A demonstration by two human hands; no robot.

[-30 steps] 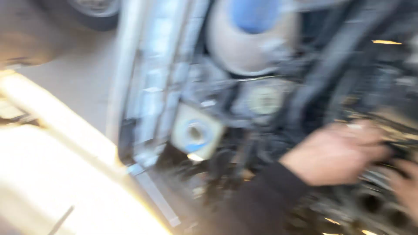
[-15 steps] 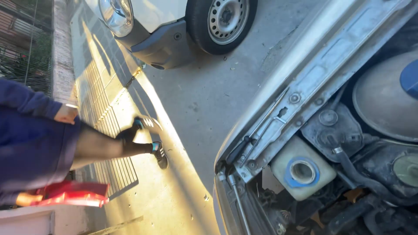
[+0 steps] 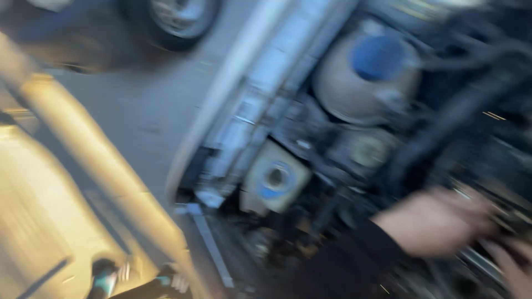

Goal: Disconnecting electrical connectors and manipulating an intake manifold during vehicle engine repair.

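Pavement borders an open engine bay (image 3: 354,144); left hand (image 3: 438,224) and right hand (image 3: 512,266) reach deep inside, grip unclear, work unfinished.

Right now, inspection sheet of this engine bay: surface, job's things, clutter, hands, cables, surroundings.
Surface: open engine bay, picture motion-blurred.
Job's things: dark engine parts at lower right, under the hands; kind not readable.
Clutter: round pale tank with blue cap; square pale reservoir with blue-ringed opening; small round cap.
Hands: left hand, dark sleeve, reaching into the parts; right hand at frame edge beside it; grip cannot be told.
Cables: thick dark hose crossing the bay.
Surroundings: concrete ground; another car's wheel; someone's shoes.
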